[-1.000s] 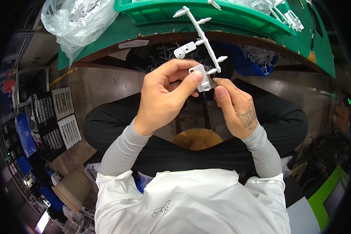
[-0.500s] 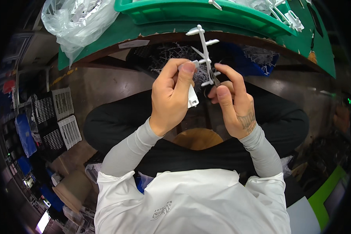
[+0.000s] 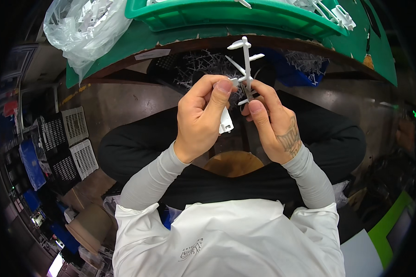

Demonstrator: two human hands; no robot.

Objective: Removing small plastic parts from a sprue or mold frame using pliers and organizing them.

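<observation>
The person wears a white shirt (image 3: 263, 240) with short, loose sleeves and a small dark print (image 3: 191, 249) on the front. Tight, stretchy grey sleeves (image 3: 147, 177) come out from under it and go down to the wrists. The pants (image 3: 138, 138) are long and black. The right hand (image 3: 272, 127) has a tattoo (image 3: 290, 140) of dark lines near the wrist.

The white block (image 3: 226, 122), joined to the white sprue (image 3: 247, 62) a second ago, now sits apart from it in the left hand (image 3: 199, 115). The sprue stands more upright, its lower end turned.
</observation>
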